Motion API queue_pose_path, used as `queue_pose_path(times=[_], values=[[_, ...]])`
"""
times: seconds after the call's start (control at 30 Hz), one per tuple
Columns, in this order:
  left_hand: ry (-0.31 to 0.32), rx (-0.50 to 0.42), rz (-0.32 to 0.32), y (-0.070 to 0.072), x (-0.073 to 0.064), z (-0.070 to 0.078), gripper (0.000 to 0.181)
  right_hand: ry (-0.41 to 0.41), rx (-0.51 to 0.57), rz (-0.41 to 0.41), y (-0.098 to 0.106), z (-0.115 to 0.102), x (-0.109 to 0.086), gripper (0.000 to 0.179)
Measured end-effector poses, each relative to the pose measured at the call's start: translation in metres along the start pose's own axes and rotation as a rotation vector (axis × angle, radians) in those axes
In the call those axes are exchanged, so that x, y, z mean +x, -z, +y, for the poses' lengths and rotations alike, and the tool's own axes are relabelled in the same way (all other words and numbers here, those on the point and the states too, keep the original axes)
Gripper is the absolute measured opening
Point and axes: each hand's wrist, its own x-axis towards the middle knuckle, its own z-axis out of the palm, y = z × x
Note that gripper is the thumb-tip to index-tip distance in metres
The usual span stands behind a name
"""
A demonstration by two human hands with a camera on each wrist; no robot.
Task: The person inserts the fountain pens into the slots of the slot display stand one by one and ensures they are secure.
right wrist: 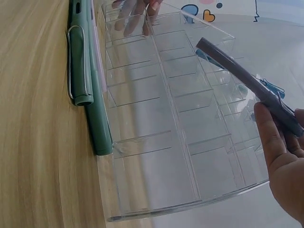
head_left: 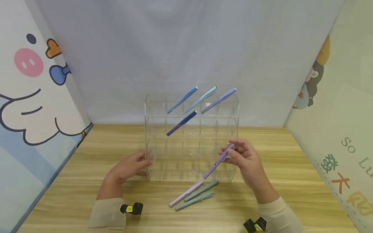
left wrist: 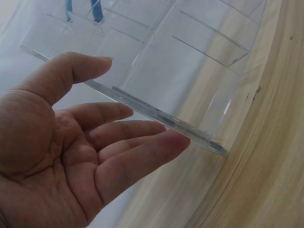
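Observation:
In the head view my right hand [head_left: 247, 161] pinches a purple pen [head_left: 215, 167] near its clip end, the other end slanting down to the left before the lower right compartments. In the right wrist view this pen [right wrist: 237, 71] looks dark. My left hand [head_left: 128, 167] is at the left side of the clear acrylic pen rack [head_left: 190, 159], its loosely bent fingers right at the side panel's edge in the left wrist view. Blue [head_left: 182, 100], pale aqua [head_left: 201, 99] and lavender-blue [head_left: 219, 101] pens lean in the top tier; a dark blue pen [head_left: 182, 123] leans one tier lower.
A pale pink pen [head_left: 186, 194] and two green pens, one behind [head_left: 201, 191] and one in front [head_left: 194, 201], lie on the wooden table [head_left: 70, 194] before the rack. A grey-white backdrop [head_left: 189, 48] hangs behind, with printed panels on both sides.

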Motion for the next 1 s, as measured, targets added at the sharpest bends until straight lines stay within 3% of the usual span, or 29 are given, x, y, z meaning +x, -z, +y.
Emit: queue_pose_path(times=[0.37, 0.7, 1.0], values=[[0.002, -0.008, 0.021, -0.001, -0.005, 0.003, 0.075, 0.129, -0.059, 0.113, -0.004, -0.001, 0.013, 0.031], [-0.006, -0.023, 0.012, 0.001, -0.005, 0.003, 0.075, 0.262, -0.011, 0.211, -0.008, -0.024, 0.061, 0.033], [0.003, -0.016, 0.025, -0.001, -0.006, 0.004, 0.075, 0.331, 0.061, 0.261, -0.02, -0.038, 0.099, 0.028]])
